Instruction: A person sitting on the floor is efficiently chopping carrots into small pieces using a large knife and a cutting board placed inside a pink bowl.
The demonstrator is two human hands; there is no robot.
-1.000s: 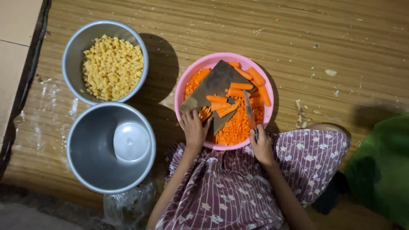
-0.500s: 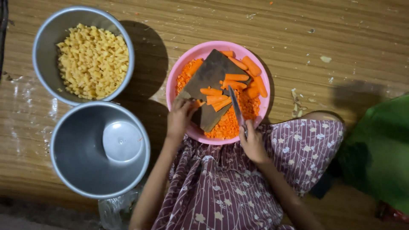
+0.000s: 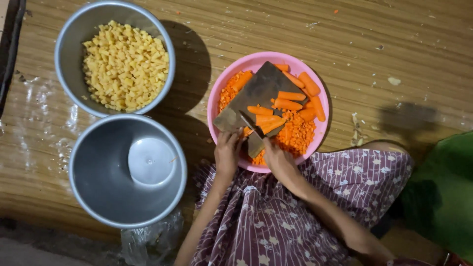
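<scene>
Your right hand (image 3: 279,158) is closed around a knife handle; the knife (image 3: 248,122) runs up and left across the carrot sticks (image 3: 268,121) on the dark cutting board (image 3: 258,91). The edge sits on the sticks near the board's lower end, probably so cut bits drop straight off.

Your left hand (image 3: 227,152) has its fingers curled against the board's lower-left edge, just beside the blade. I can't tell whether it pins the carrots or only steadies the board; fingertips are partly hidden.

The board lies tilted inside the pink bowl (image 3: 221,93), resting over the diced carrot (image 3: 295,135), so the bowl catches everything. Uncut carrot pieces (image 3: 309,83) wait at the bowl's upper-right rim, off the cutting line. The bowl sits at the mat's near edge, against your patterned lap (image 3: 276,221), which keeps reach short.

Left of it, well apart from the blade:
- a steel bowl (image 3: 66,34) of diced yellow cubes (image 3: 125,66), toward the far-left corner
- a steel pot (image 3: 93,192) at the near-left edge, with a white lid (image 3: 152,161) lying inside

Clear plastic bag (image 3: 150,239) sits just below the pot. Green cloth (image 3: 441,192) is at the right edge.
</scene>
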